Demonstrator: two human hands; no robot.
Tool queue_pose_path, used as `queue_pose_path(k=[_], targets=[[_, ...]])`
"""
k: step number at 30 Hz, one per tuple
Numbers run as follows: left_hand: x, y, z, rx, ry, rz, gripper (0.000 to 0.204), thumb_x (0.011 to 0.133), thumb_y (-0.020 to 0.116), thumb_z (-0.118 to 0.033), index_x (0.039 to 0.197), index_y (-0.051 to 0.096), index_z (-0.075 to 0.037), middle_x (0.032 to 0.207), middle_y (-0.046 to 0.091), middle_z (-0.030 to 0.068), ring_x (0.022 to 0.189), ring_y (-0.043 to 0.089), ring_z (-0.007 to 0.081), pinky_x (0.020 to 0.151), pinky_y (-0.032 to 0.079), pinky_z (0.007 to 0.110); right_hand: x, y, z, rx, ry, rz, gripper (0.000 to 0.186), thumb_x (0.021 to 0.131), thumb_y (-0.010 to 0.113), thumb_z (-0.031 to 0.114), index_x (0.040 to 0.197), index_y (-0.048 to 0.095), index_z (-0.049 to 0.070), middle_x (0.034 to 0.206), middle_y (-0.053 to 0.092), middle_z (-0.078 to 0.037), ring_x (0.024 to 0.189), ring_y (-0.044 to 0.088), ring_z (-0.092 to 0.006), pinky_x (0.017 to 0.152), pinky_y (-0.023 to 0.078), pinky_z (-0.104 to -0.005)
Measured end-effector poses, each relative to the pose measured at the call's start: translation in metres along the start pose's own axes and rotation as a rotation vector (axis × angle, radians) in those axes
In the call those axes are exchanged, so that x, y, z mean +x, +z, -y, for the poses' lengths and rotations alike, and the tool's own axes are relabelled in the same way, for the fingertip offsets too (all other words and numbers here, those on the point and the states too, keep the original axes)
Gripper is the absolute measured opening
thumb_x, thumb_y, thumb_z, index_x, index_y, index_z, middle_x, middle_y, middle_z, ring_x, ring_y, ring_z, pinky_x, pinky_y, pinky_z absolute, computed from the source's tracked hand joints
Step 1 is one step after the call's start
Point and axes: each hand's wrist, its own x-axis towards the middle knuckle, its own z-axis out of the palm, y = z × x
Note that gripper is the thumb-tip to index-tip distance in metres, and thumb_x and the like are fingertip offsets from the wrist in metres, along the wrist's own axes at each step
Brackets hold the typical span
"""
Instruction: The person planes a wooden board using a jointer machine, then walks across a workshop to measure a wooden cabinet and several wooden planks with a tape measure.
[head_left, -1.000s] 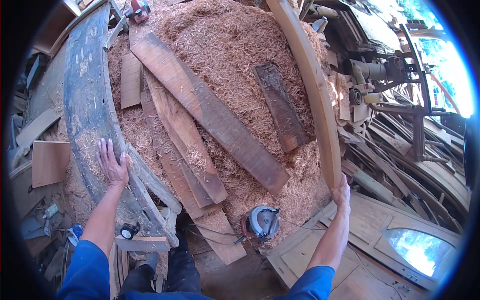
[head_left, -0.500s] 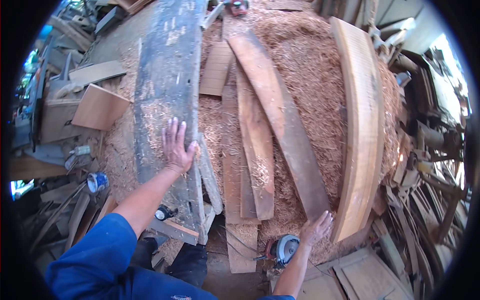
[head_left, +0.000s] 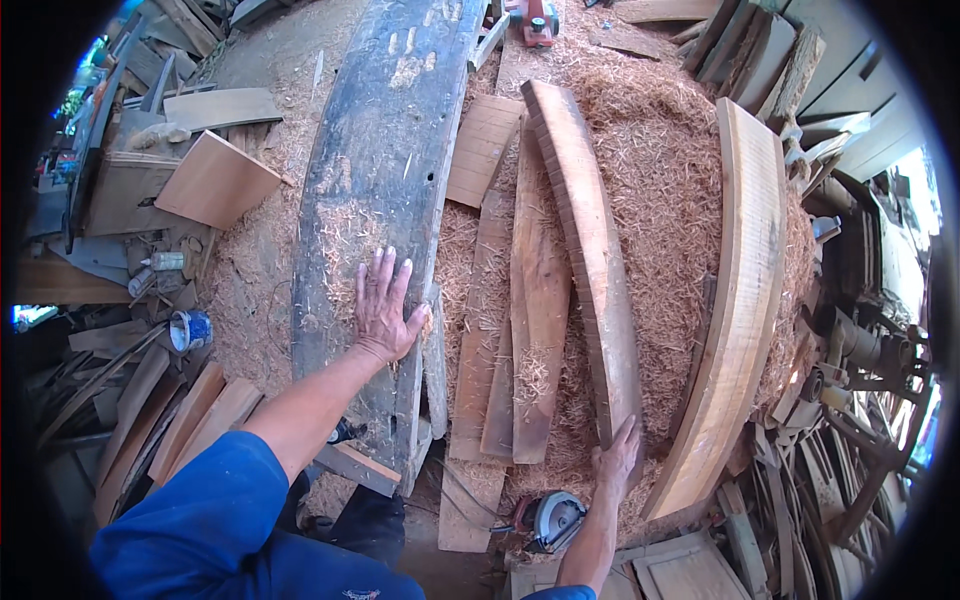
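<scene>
My left hand (head_left: pixel 387 312) rests with its fingers stretched out on a long, dark, weathered plank (head_left: pixel 375 180), close to the plank's right edge. Around the near end of a brown wooden board (head_left: pixel 590 230) my right hand (head_left: pixel 617 458) is closed; the board is tilted, with a long edge showing. Part of the grip is hidden behind the hand. Just left of that board lies another brown board (head_left: pixel 535 300) with shavings on it. A circular saw (head_left: pixel 555 518) sits below my right hand.
Wood shavings (head_left: pixel 665 210) are heaped under the boards. A thick pale plank (head_left: pixel 745 300) stands out at the right. The red power tool (head_left: pixel 537 22) lies at the far end. To the left are a square wood piece (head_left: pixel 217 180), a small bucket (head_left: pixel 190 330) and stacked offcuts.
My right hand has closed round the board's near end, and the board has tipped to show its edge. My left hand stays on the dark plank. The whole view has shifted.
</scene>
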Motion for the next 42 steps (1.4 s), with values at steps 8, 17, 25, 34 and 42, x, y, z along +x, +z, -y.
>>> queue_pose_path(k=[8,17,25,34,42], targets=[[0.004,-0.003,-0.001,-0.018,-0.01,0.027,0.077,0.084,0.06,-0.039,0.147,0.029,-0.007,0.155,0.018,0.0224,0.146,0.012,0.04,0.117,0.007,0.057,-0.027,-0.078,0.002,0.56,0.18,0.416,0.029,0.061,0.072,0.009,0.085,0.058,0.0,0.077,0.061,-0.009,0.071,0.056,-0.0185,0.067,0.046,-0.0328],[0.005,-0.001,-0.003,-0.021,0.007,0.005,0.077,0.083,0.06,-0.038,0.147,0.029,-0.008,0.156,0.018,0.0216,0.146,0.012,0.0398,0.117,0.007,0.058,-0.036,-0.019,0.019,0.784,0.354,0.403,0.061,0.068,0.071,0.012,0.123,0.054,-0.006,0.107,0.065,-0.021,0.101,0.063,-0.0345,0.091,0.047,-0.0386],[0.005,-0.003,0.0,-0.018,0.021,-0.004,0.073,0.086,0.055,-0.036,0.146,0.027,-0.007,0.155,0.019,0.0216,0.145,0.014,0.0414,0.116,0.008,0.058,-0.008,-0.005,0.083,0.113,0.255,0.002,0.086,0.079,0.071,0.028,0.147,0.027,0.0,0.151,0.027,-0.024,0.14,0.027,-0.0404,0.112,0.029,-0.049],[0.008,0.0,-0.007,-0.033,0.009,0.037,0.078,0.082,0.062,-0.035,0.146,0.029,-0.007,0.156,0.018,0.0204,0.146,0.013,0.0388,0.117,0.008,0.058,0.052,0.018,0.143,0.302,0.017,0.079,0.067,0.079,0.068,0.028,0.137,0.044,0.004,0.145,0.035,-0.028,0.133,0.035,-0.0478,0.109,0.033,-0.0556],[0.01,0.0,-0.006,-0.021,0.013,0.01,0.078,0.082,0.062,-0.035,0.147,0.028,-0.008,0.156,0.019,0.0198,0.146,0.014,0.0384,0.117,0.007,0.058,0.064,0.015,0.064,0.708,0.608,-0.203,0.047,0.087,0.062,0.013,0.13,0.051,-0.004,0.117,0.059,-0.02,0.099,0.062,-0.0277,0.09,0.05,-0.0357]])
